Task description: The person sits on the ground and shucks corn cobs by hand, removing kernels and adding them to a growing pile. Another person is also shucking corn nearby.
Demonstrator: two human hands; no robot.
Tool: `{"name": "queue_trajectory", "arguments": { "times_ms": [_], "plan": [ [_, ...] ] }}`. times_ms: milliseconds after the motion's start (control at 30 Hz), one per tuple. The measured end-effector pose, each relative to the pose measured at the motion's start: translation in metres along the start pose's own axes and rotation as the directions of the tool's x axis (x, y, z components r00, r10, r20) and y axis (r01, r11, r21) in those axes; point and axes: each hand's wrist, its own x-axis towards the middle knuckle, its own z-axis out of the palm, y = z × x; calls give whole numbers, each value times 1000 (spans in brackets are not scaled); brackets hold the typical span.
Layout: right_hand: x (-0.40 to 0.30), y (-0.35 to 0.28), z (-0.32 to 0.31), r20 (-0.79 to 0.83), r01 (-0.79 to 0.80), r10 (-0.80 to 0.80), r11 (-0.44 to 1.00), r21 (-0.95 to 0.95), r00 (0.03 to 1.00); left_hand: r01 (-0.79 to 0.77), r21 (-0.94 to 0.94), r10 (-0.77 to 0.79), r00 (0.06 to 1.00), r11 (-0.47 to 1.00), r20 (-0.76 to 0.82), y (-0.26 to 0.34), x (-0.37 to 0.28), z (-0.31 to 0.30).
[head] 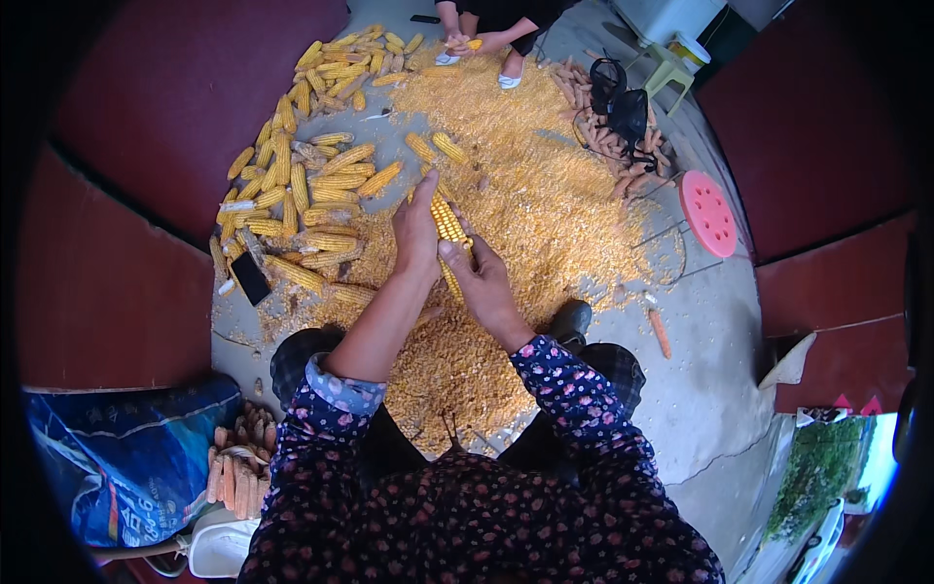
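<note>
My left hand (417, 226) and my right hand (481, 281) both hold one yellow ear of corn (446, 219), tilted, over the loose kernels. The left palm lies along its left side, and my right thumb presses near its middle. Kernels still cover the part that shows; my fingers hide some of it. Below and around my hands, a wide heap of loose corn kernels (460, 358) covers the floor between my knees. Just beyond my hands lie more unshelled ears (448, 147). To the left is a large pile of ears of corn (283, 157).
A black phone (250, 279) lies by the pile. Bare cobs (584, 109) and a black bag (629, 113) are at upper right, near a pink stool top (708, 213) and green stool (668, 71). Another person (503, 33) holds corn ahead. A blue sack (139, 460) stands lower left.
</note>
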Motion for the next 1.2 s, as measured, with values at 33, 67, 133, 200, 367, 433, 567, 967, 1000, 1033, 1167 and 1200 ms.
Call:
{"name": "queue_trajectory", "arguments": {
  "times_ms": [33,67,133,200,367,433,567,967,1000,1033,1167,1200],
  "plan": [
    [0,1,1,-3,6,-5,999,31,1000,-17,-19,17,1000,1000,12,-2,0,-1],
    [0,6,1,3,13,-14,999,42,1000,-33,-38,34,999,999,23,-3,0,-2],
    [0,0,1,20,44,-45,996,71,999,-18,-66,19,1000,998,12,-2,2,-3],
    [-2,-6,-1,43,64,-68,995,75,997,19,-96,-19,1000,995,-5,-3,0,-6],
    [0,-4,-7,54,128,-124,990,-63,991,7,-85,-5,1000,996,18,-1,1,-2],
    [-1,-3,-5,54,133,-128,986,-101,990,0,-69,0,1000,998,-9,-1,2,-4],
    [-2,-1,-3,38,109,-105,985,-134,994,11,-23,-12,999,1000,-40,0,-2,-3],
    [1,-3,-10,91,-91,82,990,103,992,-17,-3,17,999,1000,-46,-5,8,-8],
    [-1,-12,-9,79,-104,97,990,94,992,-55,21,56,997,998,-57,-10,14,-11],
    [-3,-21,-8,89,-159,149,981,109,985,-92,47,95,993,995,-66,-10,14,-9],
    [0,0,-10,125,-252,232,950,186,965,-63,13,64,998,998,-27,-9,-4,3],
    [2,2,-8,140,-241,215,947,210,967,-34,-19,33,999,999,-34,-6,-4,3]
  ]
}}
